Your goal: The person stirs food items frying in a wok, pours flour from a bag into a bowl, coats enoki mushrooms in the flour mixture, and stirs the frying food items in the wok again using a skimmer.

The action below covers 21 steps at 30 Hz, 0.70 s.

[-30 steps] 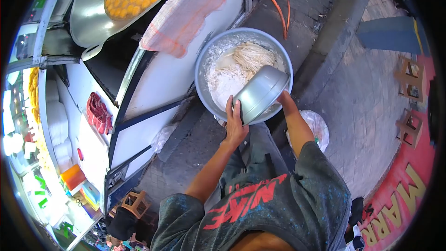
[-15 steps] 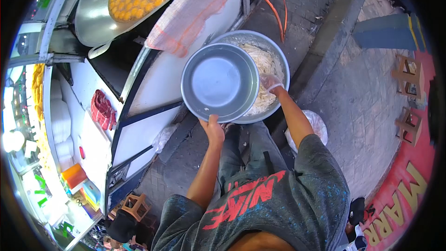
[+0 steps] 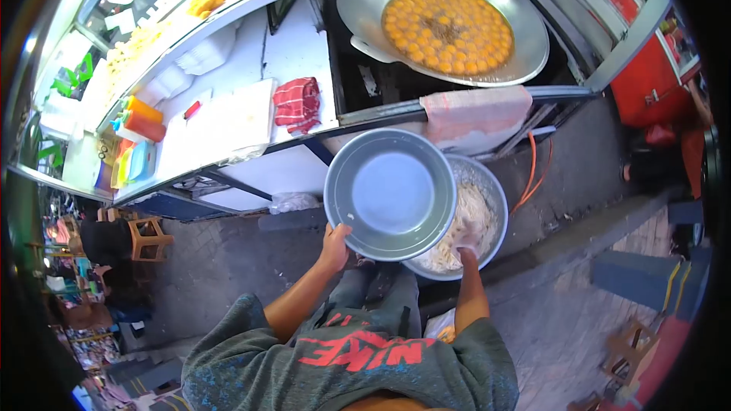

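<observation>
My left hand grips the rim of an empty grey basin, which hangs tilted over the left part of a larger basin. Pale strips coated in white flour lie in the larger basin. My right hand, in a clear plastic glove, reaches in among them; its fingers are blurred and partly sunk in the mix, so their grip cannot be made out.
A wide pan of round orange pieces in oil sits on the cart above. A pink cloth hangs over its edge. On the counter are a red cloth and sauce bottles. An orange hose runs at the right.
The grey basin went from being tipped over the larger one to facing up at its left, held by my left hand alone. My right hand moved into the floury strips. The view turned toward the cart.
</observation>
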### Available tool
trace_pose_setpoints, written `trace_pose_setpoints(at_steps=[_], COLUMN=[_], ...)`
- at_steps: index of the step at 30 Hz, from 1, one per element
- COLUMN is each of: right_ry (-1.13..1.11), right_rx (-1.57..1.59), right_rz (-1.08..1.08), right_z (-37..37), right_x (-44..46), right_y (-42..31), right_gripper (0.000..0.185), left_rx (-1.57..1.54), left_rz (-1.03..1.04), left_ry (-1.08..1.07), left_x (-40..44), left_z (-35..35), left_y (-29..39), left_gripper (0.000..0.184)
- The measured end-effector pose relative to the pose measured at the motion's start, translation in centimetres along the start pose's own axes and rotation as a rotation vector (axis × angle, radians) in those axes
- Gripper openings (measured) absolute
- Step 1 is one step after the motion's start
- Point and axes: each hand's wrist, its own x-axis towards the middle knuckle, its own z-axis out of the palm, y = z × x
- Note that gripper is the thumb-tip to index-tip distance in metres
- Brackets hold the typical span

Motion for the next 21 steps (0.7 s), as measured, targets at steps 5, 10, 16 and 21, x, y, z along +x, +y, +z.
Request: trace_pose_setpoints(at_steps=[5, 10, 16, 21], right_ry=[-0.439, -0.136, -0.219, 0.031], right_rx=[-0.727, 0.322, -0.333, -0.192], right_rz=[-0.114, 0.409, -0.006, 0.092], right_z=[-1.5, 0.0, -0.1, -0.6], right_x=[-0.4, -1.0, -2.8, -4.7], right_y=[-5.1, -4.5, -4.6, -7.1], right_gripper=[0.054, 0.048, 0.049, 0.048], left_rx=[0.005, -0.138, 0.093, 0.338], left_rz=[0.061, 0.123, 0.363, 0.362], left_ry=[0.073, 0.091, 0.159, 0.227], left_x=[-0.7, -0.5, 5.6, 13.3], left_z=[-3.5, -4.2, -3.9, -5.9], left_y=[1.0, 7.2, 25.3, 36.0], left_gripper=[0.033, 0.038, 0.03, 0.041])
